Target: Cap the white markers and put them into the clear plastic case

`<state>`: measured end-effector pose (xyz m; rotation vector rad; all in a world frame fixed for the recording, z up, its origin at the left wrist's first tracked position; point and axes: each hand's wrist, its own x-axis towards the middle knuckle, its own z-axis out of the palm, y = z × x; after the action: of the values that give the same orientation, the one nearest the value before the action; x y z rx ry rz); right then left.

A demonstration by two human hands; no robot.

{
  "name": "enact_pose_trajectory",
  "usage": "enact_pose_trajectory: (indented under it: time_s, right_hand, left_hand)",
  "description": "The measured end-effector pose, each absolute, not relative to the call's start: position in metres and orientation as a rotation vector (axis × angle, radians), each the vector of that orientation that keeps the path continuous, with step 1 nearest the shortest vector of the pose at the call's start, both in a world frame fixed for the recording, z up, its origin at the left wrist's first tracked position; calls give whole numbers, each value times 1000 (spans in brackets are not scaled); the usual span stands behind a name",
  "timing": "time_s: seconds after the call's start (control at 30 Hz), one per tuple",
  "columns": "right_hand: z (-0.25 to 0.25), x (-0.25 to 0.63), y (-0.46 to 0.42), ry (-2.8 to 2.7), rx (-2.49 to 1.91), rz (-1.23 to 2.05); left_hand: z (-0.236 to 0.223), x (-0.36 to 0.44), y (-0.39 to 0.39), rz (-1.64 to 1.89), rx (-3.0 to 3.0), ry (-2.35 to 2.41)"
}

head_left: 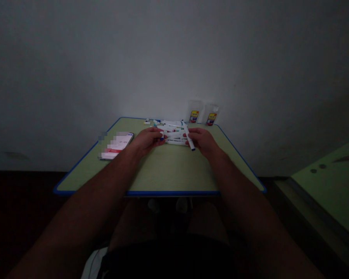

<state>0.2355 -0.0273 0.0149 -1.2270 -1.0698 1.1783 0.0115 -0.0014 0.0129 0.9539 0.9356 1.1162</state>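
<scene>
My right hand (203, 140) is closed on a white marker (188, 135), which slants toward me with its dark blue end lowest. To its left, my left hand (149, 140) is closed in a pinch, and a small white piece with a dark blue end (162, 136) shows at the fingertips. Most of that piece is hidden, but it looks like the end of another marker. Between and behind both hands lies a loose pile of white markers (174, 135) with coloured ends, on the pale green table (171, 170).
Two clear plastic cases (195, 111) with yellow and red labels stand at the back right by the wall. A phone (120, 146) with a lit screen lies left of my left hand. Small white items (147, 121) sit near the back edge. Blue trim (174, 193) borders the table.
</scene>
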Motion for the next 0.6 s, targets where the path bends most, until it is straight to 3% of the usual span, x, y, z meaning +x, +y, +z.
enact_pose_trajectory:
  time_s: [0.6]
  right_hand:
    - [9,239,-28,-1210,-1204,1128]
  left_hand:
    - [10,9,2,1147,1036,1025]
